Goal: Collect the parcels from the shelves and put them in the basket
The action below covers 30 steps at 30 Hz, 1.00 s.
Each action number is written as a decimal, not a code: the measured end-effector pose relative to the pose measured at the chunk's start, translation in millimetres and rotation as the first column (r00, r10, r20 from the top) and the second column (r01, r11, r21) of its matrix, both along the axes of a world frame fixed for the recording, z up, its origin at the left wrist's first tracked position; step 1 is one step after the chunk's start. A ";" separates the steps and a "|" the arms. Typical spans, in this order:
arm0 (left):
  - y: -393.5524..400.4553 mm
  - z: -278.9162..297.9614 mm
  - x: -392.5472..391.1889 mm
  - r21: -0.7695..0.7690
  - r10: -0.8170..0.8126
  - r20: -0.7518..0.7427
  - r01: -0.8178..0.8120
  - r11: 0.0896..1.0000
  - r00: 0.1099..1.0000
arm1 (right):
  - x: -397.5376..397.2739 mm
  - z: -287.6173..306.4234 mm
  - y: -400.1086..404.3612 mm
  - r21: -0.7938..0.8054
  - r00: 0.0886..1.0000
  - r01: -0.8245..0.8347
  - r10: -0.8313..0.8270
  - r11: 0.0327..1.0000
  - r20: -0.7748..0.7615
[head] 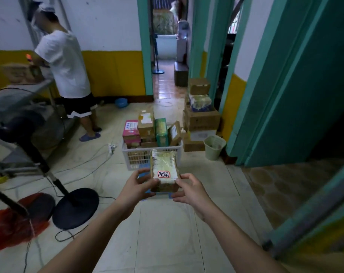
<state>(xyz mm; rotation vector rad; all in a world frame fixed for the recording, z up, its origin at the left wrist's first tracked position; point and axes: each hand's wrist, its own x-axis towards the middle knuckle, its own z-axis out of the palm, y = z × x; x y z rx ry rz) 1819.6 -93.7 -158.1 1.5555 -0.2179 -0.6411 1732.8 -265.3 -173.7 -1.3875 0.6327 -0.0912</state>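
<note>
Now parcel [164, 170] pinched between left hand [136, 186] and right hand [190, 191], near basket [131, 154]

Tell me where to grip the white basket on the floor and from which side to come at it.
Grip the white basket by its top rim at the two short ends, one hand from the left, one from the right. Parcels stick up above the rim, so coming from above looks blocked, and the slotted walls look too flexible to squeeze. Both hands now hold a taped parcel.

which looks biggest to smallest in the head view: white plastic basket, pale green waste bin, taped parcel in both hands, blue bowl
1. white plastic basket
2. taped parcel, though nearness inflates it
3. pale green waste bin
4. blue bowl
</note>
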 end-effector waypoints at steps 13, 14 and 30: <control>-129.9 -83.0 250.3 0.102 0.164 -0.090 -0.154 0.983 0.982 | 270.9 -78.6 -103.4 0.050 0.970 0.209 -0.201 0.977 -0.136; -139.9 -84.6 267.1 0.116 0.141 -0.101 -0.129 0.985 0.985 | 286.8 -81.3 -110.8 0.056 0.966 0.224 -0.213 0.973 -0.149; -295.4 -141.3 529.8 0.239 -0.007 -0.177 0.050 0.970 0.984 | 587.2 -171.4 -254.9 0.041 0.930 0.256 -0.235 0.966 -0.281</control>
